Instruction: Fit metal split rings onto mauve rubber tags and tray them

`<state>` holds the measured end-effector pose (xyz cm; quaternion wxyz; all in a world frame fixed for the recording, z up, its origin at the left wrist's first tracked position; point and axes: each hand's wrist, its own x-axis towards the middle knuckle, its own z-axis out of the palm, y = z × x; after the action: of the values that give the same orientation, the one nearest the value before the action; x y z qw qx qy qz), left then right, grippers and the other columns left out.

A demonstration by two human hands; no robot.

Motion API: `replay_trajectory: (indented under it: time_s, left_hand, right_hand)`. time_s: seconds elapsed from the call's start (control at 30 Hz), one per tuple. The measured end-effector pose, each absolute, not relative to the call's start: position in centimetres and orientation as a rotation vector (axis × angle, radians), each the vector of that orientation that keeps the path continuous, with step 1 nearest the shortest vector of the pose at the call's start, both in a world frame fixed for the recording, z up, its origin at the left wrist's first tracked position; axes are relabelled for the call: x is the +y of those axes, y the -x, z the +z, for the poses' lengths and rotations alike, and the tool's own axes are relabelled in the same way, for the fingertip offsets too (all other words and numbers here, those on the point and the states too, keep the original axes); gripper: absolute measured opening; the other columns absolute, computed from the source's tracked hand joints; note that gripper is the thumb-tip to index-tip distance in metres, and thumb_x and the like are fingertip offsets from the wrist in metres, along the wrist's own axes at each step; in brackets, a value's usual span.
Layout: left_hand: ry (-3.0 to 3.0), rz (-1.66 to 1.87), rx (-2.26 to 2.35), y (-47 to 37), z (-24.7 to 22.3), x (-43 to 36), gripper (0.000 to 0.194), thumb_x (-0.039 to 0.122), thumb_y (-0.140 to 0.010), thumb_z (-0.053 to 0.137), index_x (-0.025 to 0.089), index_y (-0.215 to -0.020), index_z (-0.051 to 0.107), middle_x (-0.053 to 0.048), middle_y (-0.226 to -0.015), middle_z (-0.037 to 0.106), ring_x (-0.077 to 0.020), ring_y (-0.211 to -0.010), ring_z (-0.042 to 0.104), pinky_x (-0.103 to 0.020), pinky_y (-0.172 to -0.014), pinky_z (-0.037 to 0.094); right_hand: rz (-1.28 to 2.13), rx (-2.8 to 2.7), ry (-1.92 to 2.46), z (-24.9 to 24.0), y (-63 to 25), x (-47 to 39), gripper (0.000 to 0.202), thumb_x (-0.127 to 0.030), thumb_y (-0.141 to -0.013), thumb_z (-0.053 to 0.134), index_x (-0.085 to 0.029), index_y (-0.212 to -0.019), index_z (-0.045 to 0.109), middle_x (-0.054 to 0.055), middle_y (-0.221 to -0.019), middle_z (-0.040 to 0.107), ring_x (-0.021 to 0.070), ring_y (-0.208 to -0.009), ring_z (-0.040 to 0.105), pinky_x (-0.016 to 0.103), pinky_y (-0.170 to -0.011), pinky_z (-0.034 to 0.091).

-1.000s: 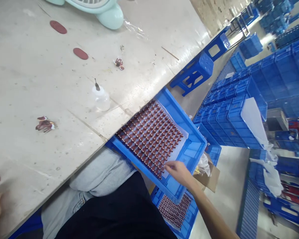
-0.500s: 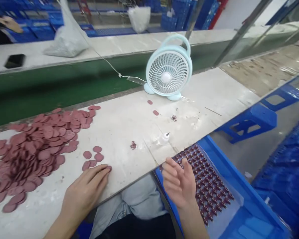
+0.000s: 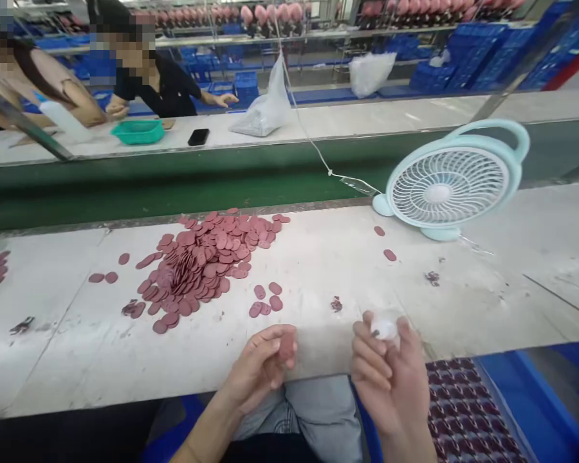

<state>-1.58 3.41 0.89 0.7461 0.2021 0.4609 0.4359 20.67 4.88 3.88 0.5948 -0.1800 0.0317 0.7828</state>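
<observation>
Red disc in the left grip, small bottle in the right grip

The left grip (image 3: pixel 258 366) is closed on one red disc (image 3: pixel 286 347), pinched between thumb and fingers near the close edge of the surface (image 3: pixel 125 366). The right grip (image 3: pixel 390 386) holds the small bottle (image 3: pixel 386 325) between thumb and fingers, with its dark tip turned to the left. The two grips are apart.

Ahead, between them, lies a dark scrap (image 3: pixel 336 303). A few loose discs (image 3: pixel 266 301) lie beyond the left grip, and more to the left spreads a big pile of discs (image 3: pixel 197 263). It takes much of the room on that side. On the far right side a pale blue fan (image 3: pixel 446 186) stands, with its cord (image 3: pixel 318 151) going up to the left. A thin stick (image 3: pixel 554 294) lies nearer. Below the right edge is a blue crate (image 3: pixel 540 392) with rows of dark red pieces (image 3: pixel 468 411). Across the green gap, two people sit behind a phone (image 3: pixel 199 137) and a green basket (image 3: pixel 137 136).
</observation>
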Motion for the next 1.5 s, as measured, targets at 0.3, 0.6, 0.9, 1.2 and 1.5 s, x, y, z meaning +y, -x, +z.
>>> replay_trajectory:
  time_s: [0.3,0.6,0.9,1.2,1.5]
  left_hand:
    - [-0.419,0.902,0.85,0.3,0.7,2.8,0.028,0.035,-0.086,0.073,0.012,-0.101,0.075,-0.008,-0.085,0.069,-0.0126,-0.06,0.062,-0.014,-0.038,0.043]
    - [-0.594,0.978,0.858,-0.9,1.5,0.8,0.02,0.033,-0.09,0.074,0.014,-0.092,0.077,-0.006,-0.079,0.074,-0.0106,-0.065,0.064,-0.018,-0.061,0.053]
    - [-0.564,0.953,0.745,-0.4,1.2,1.0,0.021,0.024,-0.08,0.084,0.014,-0.098,0.082,-0.014,-0.117,0.076,-0.0153,-0.081,0.07,-0.021,-0.068,0.056]
    - [-0.031,0.947,0.563,-0.7,0.6,0.5,0.027,0.025,-0.083,0.083,0.019,-0.109,0.079,-0.009,-0.11,0.078,-0.0171,-0.097,0.074,-0.021,-0.083,0.056]
    - [-0.02,0.949,0.509,-0.7,0.4,-0.1,0.029,0.026,-0.08,0.086,0.018,-0.107,0.079,-0.009,-0.105,0.079,-0.0164,-0.08,0.073,-0.027,-0.082,0.056]
  right_hand:
    - [1.82,-0.189,0.777,5.0,-14.4,2.3,0.032,-0.053,-0.092,0.066,-0.021,-0.095,0.069,-0.006,-0.063,0.053,0.0018,-0.04,0.025,0.01,-0.033,0.034]
    - [1.743,-0.173,0.711,5.7,-13.7,2.9,0.035,-0.055,-0.09,0.067,-0.021,-0.095,0.071,-0.007,-0.064,0.048,0.0025,-0.041,0.026,0.01,-0.034,0.04]
    - [1.751,-0.11,0.681,5.9,-14.4,3.4,0.038,-0.053,-0.096,0.058,-0.018,-0.101,0.072,-0.007,-0.066,0.042,0.0031,-0.043,0.015,0.007,-0.032,0.033]
    - [1.308,-0.817,0.986,5.0,-16.7,1.1,0.038,-0.055,-0.087,0.07,-0.025,-0.11,0.07,0.001,-0.072,0.064,0.0186,-0.052,0.063,0.031,-0.042,0.054]
    - [0.933,-0.994,1.182,3.8,-14.4,-0.7,0.03,-0.047,-0.09,0.069,-0.027,-0.113,0.071,0.002,-0.074,0.072,0.0232,-0.055,0.067,0.037,-0.051,0.055]
